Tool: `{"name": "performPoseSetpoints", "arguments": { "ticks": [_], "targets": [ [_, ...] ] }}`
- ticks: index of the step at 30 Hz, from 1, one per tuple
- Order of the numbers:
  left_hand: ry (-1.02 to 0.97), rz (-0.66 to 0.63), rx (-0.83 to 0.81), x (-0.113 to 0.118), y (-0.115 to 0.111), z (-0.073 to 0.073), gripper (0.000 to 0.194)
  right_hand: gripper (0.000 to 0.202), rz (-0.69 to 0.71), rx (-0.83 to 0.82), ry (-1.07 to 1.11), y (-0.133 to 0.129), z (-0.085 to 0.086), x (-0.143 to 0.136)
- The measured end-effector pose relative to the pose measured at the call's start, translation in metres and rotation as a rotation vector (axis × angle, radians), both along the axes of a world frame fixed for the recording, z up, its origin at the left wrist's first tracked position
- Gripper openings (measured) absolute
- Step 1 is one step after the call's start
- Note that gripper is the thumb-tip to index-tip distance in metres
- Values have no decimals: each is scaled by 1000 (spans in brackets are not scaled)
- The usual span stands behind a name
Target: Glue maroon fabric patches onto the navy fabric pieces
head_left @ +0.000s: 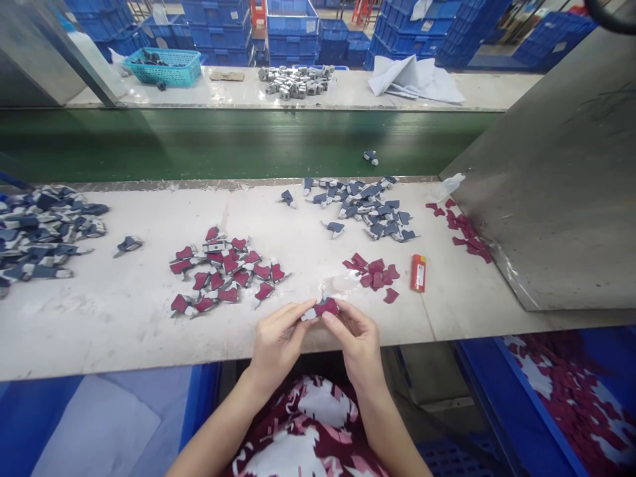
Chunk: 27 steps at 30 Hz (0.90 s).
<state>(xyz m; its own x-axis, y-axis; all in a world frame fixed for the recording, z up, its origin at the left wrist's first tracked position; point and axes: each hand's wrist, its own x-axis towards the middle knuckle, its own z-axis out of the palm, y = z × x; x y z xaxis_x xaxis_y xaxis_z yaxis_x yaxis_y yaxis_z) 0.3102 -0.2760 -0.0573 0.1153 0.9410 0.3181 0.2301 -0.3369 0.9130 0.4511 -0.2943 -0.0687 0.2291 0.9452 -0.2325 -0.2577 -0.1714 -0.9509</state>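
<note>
Close to the table's front edge, my left hand [276,336] and my right hand [360,339] pinch one small grey-and-white part with a maroon face [326,307] between them. The left fingertips grip its pale end; my right thumb lies on the maroon face. Just beyond the right hand is a loose pile of flat maroon pieces [377,273], with a crumpled bit of clear plastic [346,281] beside it. To the left lies a heap of similar maroon-faced parts [228,264]. Farther back is a group of dark-blue-faced parts [370,202].
A red lighter-like item [418,273] lies on the white table [149,331]. More blue-grey parts [47,222] are heaped at left. A metal panel [556,165] bounds the right. Behind runs a green belt [223,146]; a blue bin [517,411] stands below right.
</note>
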Motion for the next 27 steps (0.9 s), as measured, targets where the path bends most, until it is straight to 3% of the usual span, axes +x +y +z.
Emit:
{"name": "performPoseSetpoints", "arguments": {
  "ticks": [7,13,18,21,27],
  "targets": [
    [-26,18,-49,1,-4,-2,28,30,-75,31,23,-1,0,-6],
    [-38,-13,-51,-2,-3,5,28,51,51,60,21,-2,-2,11],
    [-21,4,-14,-1,-4,7,30,27,90,127,-18,-3,3,14],
    [-84,10,-129,1,-4,8,27,26,68,142,-21,-4,2,10],
    [-354,-24,-568,3,2,10,21,26,86,212,-34,-3,-5,8]
  ]
}}
